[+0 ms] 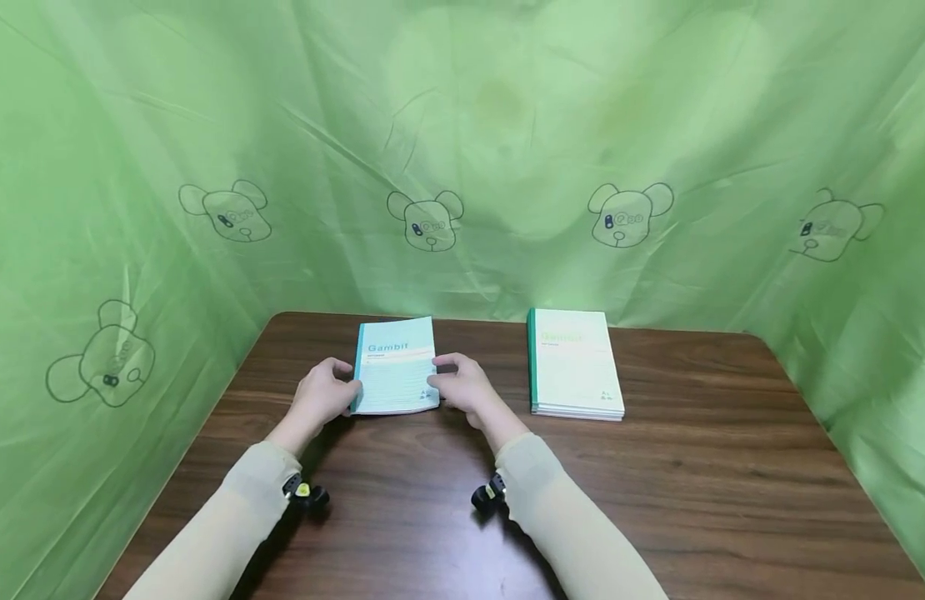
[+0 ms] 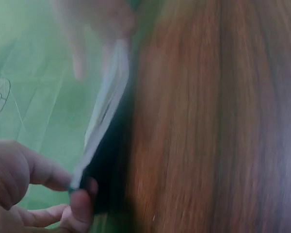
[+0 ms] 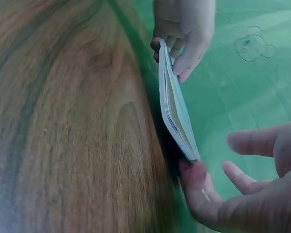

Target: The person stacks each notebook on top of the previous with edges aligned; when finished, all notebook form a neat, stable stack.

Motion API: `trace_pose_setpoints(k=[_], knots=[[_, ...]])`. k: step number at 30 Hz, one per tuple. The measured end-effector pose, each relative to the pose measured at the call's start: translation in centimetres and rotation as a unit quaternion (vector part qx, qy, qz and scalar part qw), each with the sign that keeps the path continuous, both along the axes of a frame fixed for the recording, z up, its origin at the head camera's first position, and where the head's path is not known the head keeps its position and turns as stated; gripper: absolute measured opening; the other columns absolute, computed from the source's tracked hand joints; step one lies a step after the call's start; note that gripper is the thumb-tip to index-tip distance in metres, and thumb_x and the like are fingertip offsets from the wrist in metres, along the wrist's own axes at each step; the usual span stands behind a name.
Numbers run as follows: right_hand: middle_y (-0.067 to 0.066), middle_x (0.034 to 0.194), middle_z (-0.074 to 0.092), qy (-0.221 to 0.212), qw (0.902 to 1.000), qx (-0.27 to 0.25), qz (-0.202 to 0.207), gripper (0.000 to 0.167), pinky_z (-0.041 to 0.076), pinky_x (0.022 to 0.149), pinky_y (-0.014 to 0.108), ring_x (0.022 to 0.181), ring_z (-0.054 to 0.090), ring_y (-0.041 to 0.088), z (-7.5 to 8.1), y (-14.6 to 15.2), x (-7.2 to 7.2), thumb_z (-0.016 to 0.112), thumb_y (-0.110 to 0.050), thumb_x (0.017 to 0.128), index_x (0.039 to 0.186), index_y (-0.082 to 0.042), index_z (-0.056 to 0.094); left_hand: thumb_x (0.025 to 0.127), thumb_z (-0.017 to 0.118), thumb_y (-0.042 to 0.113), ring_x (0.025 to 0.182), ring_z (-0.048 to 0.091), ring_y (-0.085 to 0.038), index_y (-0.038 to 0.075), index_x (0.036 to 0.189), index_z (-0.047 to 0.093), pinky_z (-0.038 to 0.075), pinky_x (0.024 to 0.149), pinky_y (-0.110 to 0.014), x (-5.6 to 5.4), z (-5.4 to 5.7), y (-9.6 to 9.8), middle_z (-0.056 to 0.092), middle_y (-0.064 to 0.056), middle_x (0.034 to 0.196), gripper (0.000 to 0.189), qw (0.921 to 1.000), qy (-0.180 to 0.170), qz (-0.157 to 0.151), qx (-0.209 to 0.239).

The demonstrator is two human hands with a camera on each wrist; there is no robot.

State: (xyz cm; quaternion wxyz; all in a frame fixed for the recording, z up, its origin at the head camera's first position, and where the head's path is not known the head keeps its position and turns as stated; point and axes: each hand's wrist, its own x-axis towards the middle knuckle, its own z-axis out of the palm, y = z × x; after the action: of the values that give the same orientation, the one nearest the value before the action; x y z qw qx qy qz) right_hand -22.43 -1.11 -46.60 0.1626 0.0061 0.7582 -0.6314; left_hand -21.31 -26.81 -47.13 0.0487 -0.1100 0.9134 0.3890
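Note:
A pale blue notebook (image 1: 393,371) with "Gambit" printed on its cover lies between my hands at the back left of the table. My left hand (image 1: 322,395) pinches its spine side, thumb over the cover and fingers under the edge. At the opposite side is my right hand (image 1: 467,389); in the right wrist view its thumb stands apart from the cover while a fingertip (image 3: 193,175) touches the lower corner. Seen edge-on, the notebook's pages (image 3: 172,111) bow and spread slightly, with dark shadow beneath them.
To the right, a stack of similar notebooks (image 1: 575,362) with green spines sits on the brown wooden table (image 1: 702,467). Green curtain (image 1: 507,125) with bear-head outlines surrounds the table's back and sides.

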Motion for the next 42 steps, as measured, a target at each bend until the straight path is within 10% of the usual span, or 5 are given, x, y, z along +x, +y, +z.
trace_pose_setpoints(k=[7,15,30,42], knots=[[0.014,0.098,0.072,-0.04,0.997,-0.061,0.025,0.051,0.058,0.073,0.025,0.078,0.068,0.015,-0.7,1.2,-0.3,0.067,0.011,0.097,0.147,0.006,0.058,0.095,0.068,0.007,0.066,0.07,-0.018,-0.003,0.13,0.065,0.059,0.064,-0.033,0.2,-0.3,0.6,0.079,-0.017,0.097,0.037,0.9961,0.02,0.015,0.085],[0.004,0.087,0.069,-0.011,0.9953,-0.08,0.053,0.041,0.06,0.081,0.031,0.078,0.069,0.012,-0.6,3.0,-1.0,0.07,0.005,0.101,0.141,0.008,0.064,0.097,0.069,-0.001,0.078,0.064,-0.017,-0.009,0.133,0.063,0.061,0.069,-0.033,0.3,0.5,1.8,0.069,-0.014,0.105,0.038,0.9739,0.057,0.016,0.219],[0.012,0.098,0.076,0.082,0.9959,-0.039,-0.002,0.033,0.061,0.079,0.031,0.082,0.074,0.019,3.0,7.1,-0.9,0.074,-0.004,0.103,0.134,0.005,0.069,0.098,0.071,-0.004,0.08,0.063,-0.016,-0.005,0.131,0.071,0.055,0.066,-0.026,-0.4,3.6,7.0,0.07,-0.016,0.107,0.033,0.9489,0.125,0.038,0.287],[0.016,0.108,0.077,0.082,0.995,-0.029,-0.05,0.052,0.059,0.081,0.028,0.08,0.075,0.014,3.9,12.4,-0.6,0.077,-0.007,0.103,0.151,-0.002,0.059,0.093,0.076,-0.002,0.076,0.061,-0.014,0.006,0.125,0.08,0.047,0.063,-0.024,-2.2,4.0,12.9,0.076,-0.01,0.104,0.033,0.9543,0.17,0.031,0.243]])
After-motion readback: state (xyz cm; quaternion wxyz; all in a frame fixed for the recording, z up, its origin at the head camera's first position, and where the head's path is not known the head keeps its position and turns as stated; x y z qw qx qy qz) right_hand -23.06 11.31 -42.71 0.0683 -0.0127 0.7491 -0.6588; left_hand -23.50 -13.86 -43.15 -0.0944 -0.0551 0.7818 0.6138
